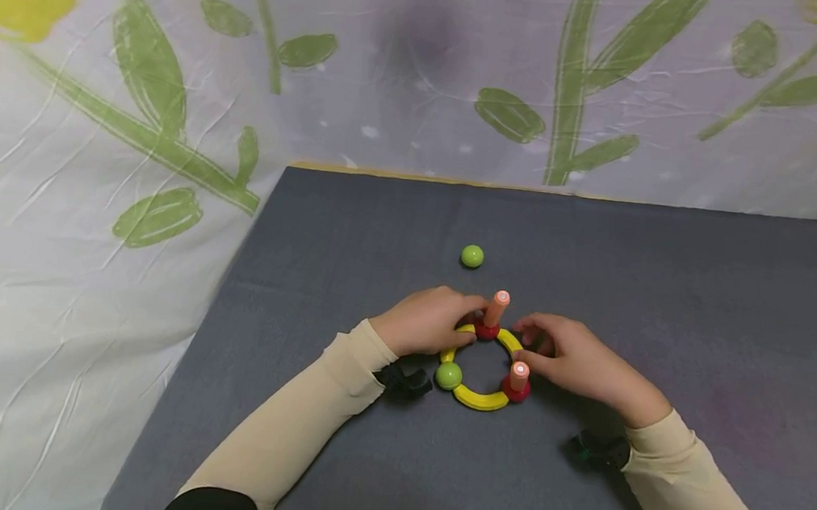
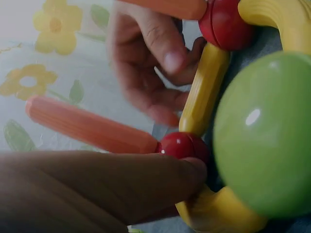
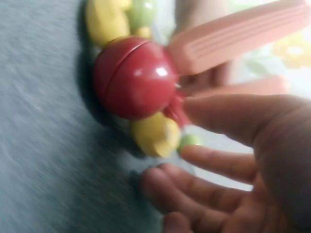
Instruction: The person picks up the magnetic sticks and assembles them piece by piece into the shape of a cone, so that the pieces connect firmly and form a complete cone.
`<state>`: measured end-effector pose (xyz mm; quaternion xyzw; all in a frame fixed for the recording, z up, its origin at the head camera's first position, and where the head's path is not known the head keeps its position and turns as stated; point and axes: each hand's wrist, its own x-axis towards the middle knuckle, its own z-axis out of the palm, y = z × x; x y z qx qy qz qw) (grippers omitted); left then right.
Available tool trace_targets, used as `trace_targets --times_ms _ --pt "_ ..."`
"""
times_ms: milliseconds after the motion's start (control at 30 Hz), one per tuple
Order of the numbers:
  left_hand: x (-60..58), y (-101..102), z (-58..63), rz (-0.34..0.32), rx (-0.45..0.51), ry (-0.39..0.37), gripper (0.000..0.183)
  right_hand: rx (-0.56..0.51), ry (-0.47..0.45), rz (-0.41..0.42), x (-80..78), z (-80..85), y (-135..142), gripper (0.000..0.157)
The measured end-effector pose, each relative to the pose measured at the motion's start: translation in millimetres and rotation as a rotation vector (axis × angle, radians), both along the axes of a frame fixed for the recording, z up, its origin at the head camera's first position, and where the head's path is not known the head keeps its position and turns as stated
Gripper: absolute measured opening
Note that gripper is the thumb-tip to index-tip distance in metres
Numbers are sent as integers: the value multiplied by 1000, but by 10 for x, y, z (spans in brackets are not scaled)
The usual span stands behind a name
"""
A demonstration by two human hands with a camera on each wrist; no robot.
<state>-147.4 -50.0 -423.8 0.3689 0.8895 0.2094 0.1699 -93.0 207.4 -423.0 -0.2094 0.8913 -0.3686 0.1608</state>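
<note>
A ring of curved yellow pieces (image 1: 481,400) joined by balls lies on the dark cloth. My left hand (image 1: 430,320) pinches the far red ball (image 2: 183,146), from which a salmon-pink stick (image 1: 498,307) stands up. Just right of the ring, my right hand (image 1: 582,359) hovers with fingers parted and nothing between them. Its thumb is close to the near red ball (image 3: 136,77), which carries a second pink stick (image 1: 520,374). A green ball (image 1: 448,375) forms the ring's left joint and looms large in the left wrist view.
A loose green ball (image 1: 472,256) lies beyond the ring. The dark grey cloth (image 1: 670,270) covers the table up to its far edge, where a flower-patterned sheet (image 1: 396,68) hangs. Dark wrist cameras sit under both cuffs.
</note>
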Motion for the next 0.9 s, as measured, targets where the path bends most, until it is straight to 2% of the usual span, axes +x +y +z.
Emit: trace_targets --times_ms 67,200,300,433,633,767,900 --pt "11 3 3 -18 3 -13 37 -8 21 -15 5 -35 -55 42" --pt "-3 -32 29 -30 10 -25 50 -6 67 -14 11 -81 -116 35" --pt "-43 -116 84 11 -9 -11 49 13 89 -10 12 -98 -126 28" --pt "-98 -257 197 77 -90 -24 42 43 87 -35 17 -102 -125 28" --pt "-127 -378 316 114 -223 -99 35 72 56 -110 29 -96 -116 30" --pt "-120 -394 300 124 -267 -164 19 83 38 -147 31 -96 -106 28" --pt "-120 -399 266 109 -276 -229 27 95 18 -169 23 -96 -105 29"
